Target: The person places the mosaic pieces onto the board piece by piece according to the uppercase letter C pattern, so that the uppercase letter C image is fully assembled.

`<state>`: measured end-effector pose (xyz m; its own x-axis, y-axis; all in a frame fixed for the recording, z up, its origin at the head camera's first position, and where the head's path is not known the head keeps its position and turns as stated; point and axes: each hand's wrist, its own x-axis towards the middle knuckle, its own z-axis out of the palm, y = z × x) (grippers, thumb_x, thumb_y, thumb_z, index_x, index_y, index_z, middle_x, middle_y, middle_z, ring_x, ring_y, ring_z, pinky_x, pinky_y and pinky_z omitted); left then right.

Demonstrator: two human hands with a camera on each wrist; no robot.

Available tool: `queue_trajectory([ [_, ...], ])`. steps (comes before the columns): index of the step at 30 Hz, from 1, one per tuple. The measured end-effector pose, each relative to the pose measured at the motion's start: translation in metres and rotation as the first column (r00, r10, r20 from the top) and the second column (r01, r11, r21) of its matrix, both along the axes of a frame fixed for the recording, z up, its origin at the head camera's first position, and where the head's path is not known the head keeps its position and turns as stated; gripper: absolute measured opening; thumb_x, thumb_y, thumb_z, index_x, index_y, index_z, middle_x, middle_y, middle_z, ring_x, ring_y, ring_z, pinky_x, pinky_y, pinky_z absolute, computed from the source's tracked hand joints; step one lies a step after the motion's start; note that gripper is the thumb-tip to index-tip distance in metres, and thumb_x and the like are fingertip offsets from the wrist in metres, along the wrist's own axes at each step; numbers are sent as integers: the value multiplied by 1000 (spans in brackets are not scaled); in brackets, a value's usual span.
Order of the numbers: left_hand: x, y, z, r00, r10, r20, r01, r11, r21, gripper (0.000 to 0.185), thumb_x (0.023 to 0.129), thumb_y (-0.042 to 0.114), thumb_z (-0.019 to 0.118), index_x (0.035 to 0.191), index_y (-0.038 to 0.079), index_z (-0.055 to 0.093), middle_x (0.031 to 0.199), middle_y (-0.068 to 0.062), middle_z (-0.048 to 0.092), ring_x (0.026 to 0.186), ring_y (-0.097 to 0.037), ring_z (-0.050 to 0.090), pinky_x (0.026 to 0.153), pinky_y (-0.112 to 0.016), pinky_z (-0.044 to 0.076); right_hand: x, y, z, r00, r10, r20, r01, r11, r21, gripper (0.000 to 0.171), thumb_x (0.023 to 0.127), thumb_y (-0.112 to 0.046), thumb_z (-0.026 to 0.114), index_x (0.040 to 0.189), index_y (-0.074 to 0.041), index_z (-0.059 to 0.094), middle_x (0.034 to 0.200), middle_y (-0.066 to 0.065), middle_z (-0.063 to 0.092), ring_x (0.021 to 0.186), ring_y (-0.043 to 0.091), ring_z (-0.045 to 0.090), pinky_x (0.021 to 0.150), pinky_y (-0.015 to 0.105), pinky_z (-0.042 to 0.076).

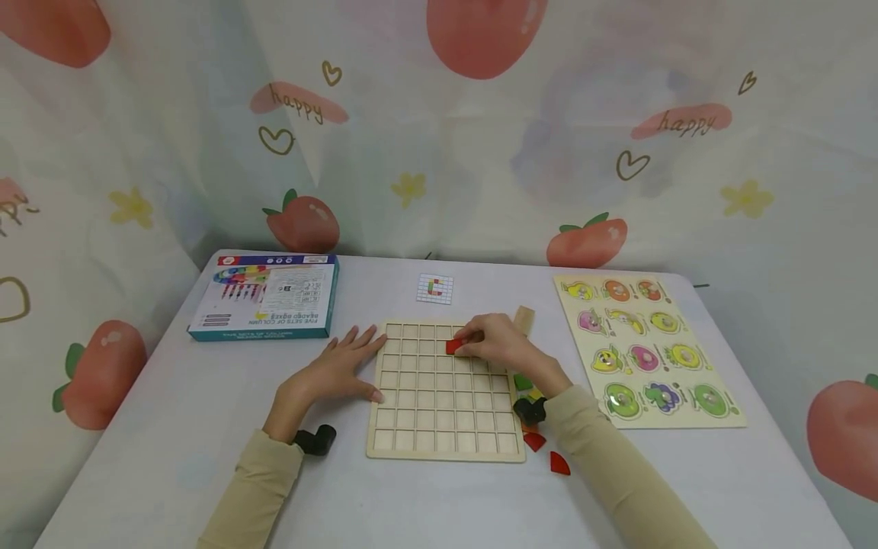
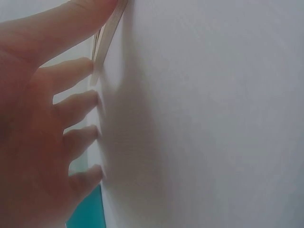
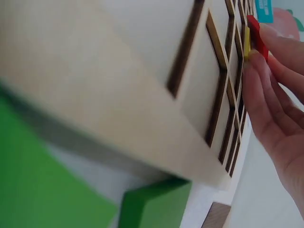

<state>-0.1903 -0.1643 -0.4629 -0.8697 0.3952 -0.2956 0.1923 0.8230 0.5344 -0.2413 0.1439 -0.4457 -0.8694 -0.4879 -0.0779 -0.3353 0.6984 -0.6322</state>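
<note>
A wooden grid board (image 1: 446,460) with square cells lies flat on the white table. My right hand (image 1: 497,341) pinches a red piece (image 1: 453,347) over the upper cells of the board. In the right wrist view a small yellow piece (image 3: 246,42) shows beside the red one; I cannot tell whether it sits in a cell or between the fingers. My left hand (image 1: 336,370) has its fingers spread, with fingertips and thumb touching the board's left edge. Right of the board, partly hidden by the right wrist, lie green (image 1: 523,381) and red pieces (image 1: 559,463).
A small pattern card (image 1: 435,288) lies behind the board. At the back left is a flat teal-edged box (image 1: 274,301). A fruit puzzle board (image 1: 641,389) takes up the right side. A light wooden piece (image 1: 524,319) lies by the board's far right corner.
</note>
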Motion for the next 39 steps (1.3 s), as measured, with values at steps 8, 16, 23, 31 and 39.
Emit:
queue_trajectory([
  [8, 0, 0, 1, 1000, -1, 6, 1, 1000, 7, 106, 80, 42, 87, 164, 16, 28, 173, -11, 13, 160, -41, 1, 127, -64, 1, -3, -11, 0, 997, 63, -54, -63, 998, 9, 26, 88, -16, 82, 109, -1, 78, 100, 8, 75, 82, 13, 64, 72, 24, 53],
  [16, 1, 3, 3, 1000, 3, 13, -3, 1000, 0, 105, 80, 42, 87, 164, 17, 28, 173, -10, 13, 160, -40, 0, 127, -63, 0, -4, -16, -2, 993, 90, -73, -88, 996, 32, 24, 87, -15, 83, 107, -2, 79, 98, 7, 74, 80, 12, 63, 71, 24, 52],
  [23, 2, 2, 3, 1000, 1, 14, -1, 1000, -6, 105, 80, 42, 87, 164, 16, 28, 173, -11, 13, 160, -40, 0, 127, -63, 0, -3, -14, -2, 993, 90, -72, -88, 996, 20, 26, 88, -13, 82, 110, 0, 78, 95, 6, 75, 80, 13, 65, 73, 26, 55],
  [31, 0, 0, 1, 1000, 4, 6, -4, 1000, -5, 107, 79, 43, 87, 164, 15, 28, 173, -12, 14, 160, -42, 1, 127, -65, 1, 2, 8, 3, 998, 46, -50, -47, 999, -21, 20, 92, -9, 76, 111, -1, 77, 102, 8, 76, 86, 16, 67, 81, 31, 57],
  [39, -1, 0, -1, 1000, -9, -1, 9, 1000, -10, 107, 79, 47, 86, 164, 15, 28, 173, -12, 14, 160, -42, 2, 127, -65, 2, 12, 36, 5, 998, -1, -58, 0, 1000, -23, 17, 93, -10, 76, 109, -3, 78, 98, 5, 75, 83, 15, 63, 77, 26, 56],
])
